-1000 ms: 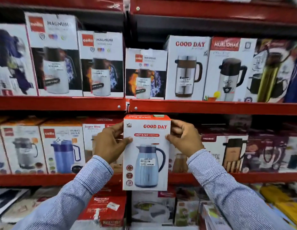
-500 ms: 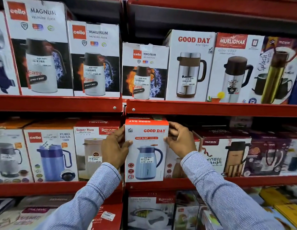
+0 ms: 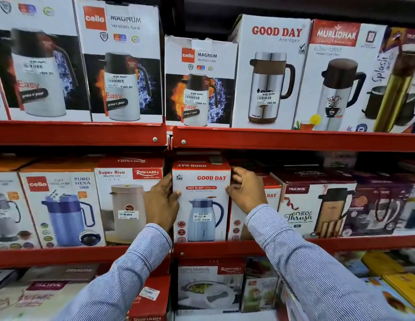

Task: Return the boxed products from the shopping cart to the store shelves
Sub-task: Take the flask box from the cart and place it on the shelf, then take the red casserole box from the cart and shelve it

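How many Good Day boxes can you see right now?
3. One on the upper shelf; one held between the left hand and right hand on the middle shelf; one just right of it, mostly hidden. More may sit behind.

Red-topped white box [image 3: 201,200], red shelf [image 3: 294,141], blue-striped sleeves [image 3: 141,258].

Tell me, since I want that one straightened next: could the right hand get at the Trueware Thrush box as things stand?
Probably yes. The right hand grips the Good Day box, so it must let go first. The Trueware box stands further right on the same shelf, its front face uncovered.
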`<control>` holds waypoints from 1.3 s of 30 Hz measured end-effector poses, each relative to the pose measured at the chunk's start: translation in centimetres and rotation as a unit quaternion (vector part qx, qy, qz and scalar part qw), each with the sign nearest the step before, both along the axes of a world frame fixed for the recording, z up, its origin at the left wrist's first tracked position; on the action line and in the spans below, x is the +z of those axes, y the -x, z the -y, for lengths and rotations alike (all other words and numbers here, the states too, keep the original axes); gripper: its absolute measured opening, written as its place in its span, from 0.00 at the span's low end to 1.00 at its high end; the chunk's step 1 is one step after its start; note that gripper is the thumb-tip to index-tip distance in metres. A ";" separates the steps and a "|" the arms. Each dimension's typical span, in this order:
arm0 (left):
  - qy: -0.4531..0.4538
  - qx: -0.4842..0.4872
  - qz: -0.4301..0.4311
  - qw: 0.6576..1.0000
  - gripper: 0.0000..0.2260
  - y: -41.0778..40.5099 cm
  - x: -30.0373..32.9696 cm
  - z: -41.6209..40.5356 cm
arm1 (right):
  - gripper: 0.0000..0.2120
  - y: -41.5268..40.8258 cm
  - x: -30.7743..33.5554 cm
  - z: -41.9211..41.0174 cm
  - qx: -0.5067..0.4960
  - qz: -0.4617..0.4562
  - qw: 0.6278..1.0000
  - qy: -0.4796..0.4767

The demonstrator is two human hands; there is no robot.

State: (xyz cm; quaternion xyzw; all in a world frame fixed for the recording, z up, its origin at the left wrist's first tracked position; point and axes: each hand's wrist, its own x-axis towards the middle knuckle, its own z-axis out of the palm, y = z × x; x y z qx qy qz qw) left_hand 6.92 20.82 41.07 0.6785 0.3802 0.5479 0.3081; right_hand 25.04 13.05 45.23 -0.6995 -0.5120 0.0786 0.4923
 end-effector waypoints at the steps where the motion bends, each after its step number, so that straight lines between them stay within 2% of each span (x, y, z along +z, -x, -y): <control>1: -0.010 0.008 -0.017 1.000 0.24 0.0 -0.2 -0.2 | 0.29 0.1 -0.1 0.0 0.001 0.006 1.000 0.005; 5: -0.055 0.030 -0.074 0.995 0.22 -0.1 -0.7 -0.5 | 0.25 0.8 0.0 0.8 0.006 0.046 0.999 0.024; 9: -0.065 0.046 -0.107 0.991 0.32 0.4 -1.6 1.6 | 0.37 1.4 -0.8 2.5 -0.007 0.107 0.994 0.011; 12: -0.121 0.030 -0.151 0.981 0.36 1.2 -3.4 4.9 | 0.37 1.6 -3.4 5.1 -0.005 0.184 0.983 -0.021; 16: -0.201 0.013 -0.309 0.930 0.39 2.4 -8.0 9.4 | 0.36 1.3 -9.1 9.2 -0.038 0.311 0.949 0.024; 18: -0.202 0.001 -0.358 0.912 0.40 3.1 -10.9 11.3 | 0.36 1.1 -12.4 11.4 -0.053 0.345 0.935 0.060; 20: -0.176 -0.017 -0.393 0.902 0.41 3.6 -14.2 13.1 | 0.35 0.9 -16.3 13.9 -0.053 0.337 0.934 0.103; 25: -0.074 -0.089 -0.470 0.875 0.40 4.6 -23.2 17.1 | 0.35 0.0 -26.0 20.2 -0.056 0.293 0.925 0.237; 30: 0.103 -0.177 -0.500 0.842 0.44 6.1 -32.2 21.9 | 0.37 0.1 -35.3 27.1 -0.056 0.181 0.913 0.360; 33: 0.226 -0.217 -0.526 0.791 0.49 6.7 -36.9 24.3 | 0.42 0.6 -42.0 30.8 -0.043 0.058 0.878 0.473; 35: 0.334 -0.234 -0.524 0.747 0.45 6.5 -37.9 26.0 | 0.42 1.2 -45.5 33.1 -0.053 -0.044 0.844 0.531; 38: 0.493 -0.222 -0.517 0.664 0.35 6.2 -39.5 28.2 | 0.31 2.6 -48.6 35.5 -0.069 -0.170 0.799 0.573; 39: 0.526 -0.218 -0.505 0.648 0.33 6.2 -40.2 28.7 | 0.28 3.0 -49.6 36.0 -0.067 -0.207 0.785 0.580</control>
